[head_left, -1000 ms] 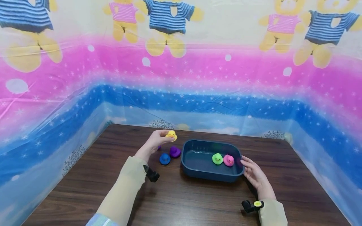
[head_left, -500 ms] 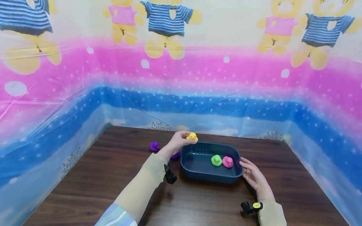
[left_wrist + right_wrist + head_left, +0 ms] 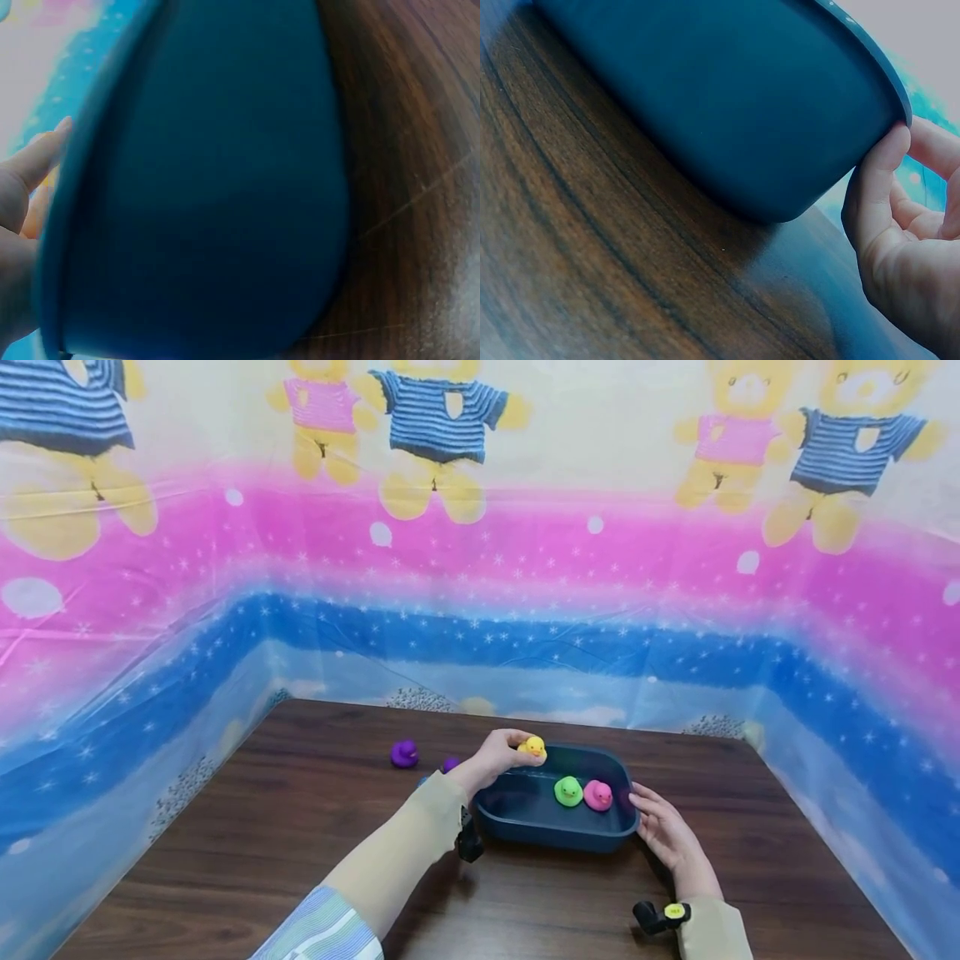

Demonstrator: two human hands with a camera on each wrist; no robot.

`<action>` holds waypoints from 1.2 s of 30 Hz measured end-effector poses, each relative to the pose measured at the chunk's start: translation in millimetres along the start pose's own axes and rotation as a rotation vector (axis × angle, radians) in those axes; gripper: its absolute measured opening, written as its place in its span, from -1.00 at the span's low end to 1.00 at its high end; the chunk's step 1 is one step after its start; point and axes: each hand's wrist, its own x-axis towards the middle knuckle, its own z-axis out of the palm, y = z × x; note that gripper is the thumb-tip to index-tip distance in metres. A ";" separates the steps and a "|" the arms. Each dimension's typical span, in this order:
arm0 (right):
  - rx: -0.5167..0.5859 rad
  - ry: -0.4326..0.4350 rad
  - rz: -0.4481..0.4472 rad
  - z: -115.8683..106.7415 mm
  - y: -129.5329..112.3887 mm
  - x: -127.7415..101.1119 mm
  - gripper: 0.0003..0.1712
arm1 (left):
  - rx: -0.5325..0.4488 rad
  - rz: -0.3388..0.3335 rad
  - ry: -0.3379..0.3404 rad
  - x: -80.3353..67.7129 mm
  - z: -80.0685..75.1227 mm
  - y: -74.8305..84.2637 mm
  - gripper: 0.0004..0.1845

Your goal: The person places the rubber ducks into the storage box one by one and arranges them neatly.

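My left hand (image 3: 498,757) pinches a yellow rubber duck (image 3: 534,747) above the left back part of a dark blue-grey plastic tub (image 3: 555,838). A green rubber duck (image 3: 568,792) and a pink rubber duck (image 3: 597,796) sit side by side in the tub's right half. At the tub's right end, my right hand (image 3: 673,843) holds the rim. The right wrist view has that thumb (image 3: 885,154) against the tub's outer wall, with a finger across the rim. In the left wrist view, the tub's wall (image 3: 202,180) covers much of the left hand (image 3: 19,217).
A purple rubber duck (image 3: 404,754) stands on the brown wooden table (image 3: 300,810), left of the tub. Behind my left forearm, a second purple duck (image 3: 451,765) and a blue one (image 3: 423,781) are mostly hidden. A patterned cloth (image 3: 525,635) surrounds the table's back and sides.
My left hand has carried the yellow duck rightward from beside the tub to over it, then lower. The left forearm now covers more of the loose ducks. My right hand stays at the rim.
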 end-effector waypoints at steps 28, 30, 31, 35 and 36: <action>0.034 0.034 0.007 2.2 -3.0 -1.1 -0.72 | 0.286 -0.021 -0.022 0.5 25.0 -15.9 -0.65; 0.036 0.033 0.007 2.7 -3.3 -1.5 -0.72 | 0.306 -0.021 -0.026 0.6 25.2 -16.2 -0.66; 0.039 0.032 0.008 2.9 -3.4 -1.7 -0.72 | 0.314 -0.023 -0.029 0.7 25.4 -16.4 -0.66; 0.042 0.040 0.016 3.2 -3.7 -1.6 -0.73 | 0.361 -0.025 -0.039 0.7 26.2 -16.7 -0.68; 0.042 0.045 0.021 3.1 -3.7 -1.3 -0.74 | 0.371 -0.023 -0.039 0.6 26.4 -16.6 -0.68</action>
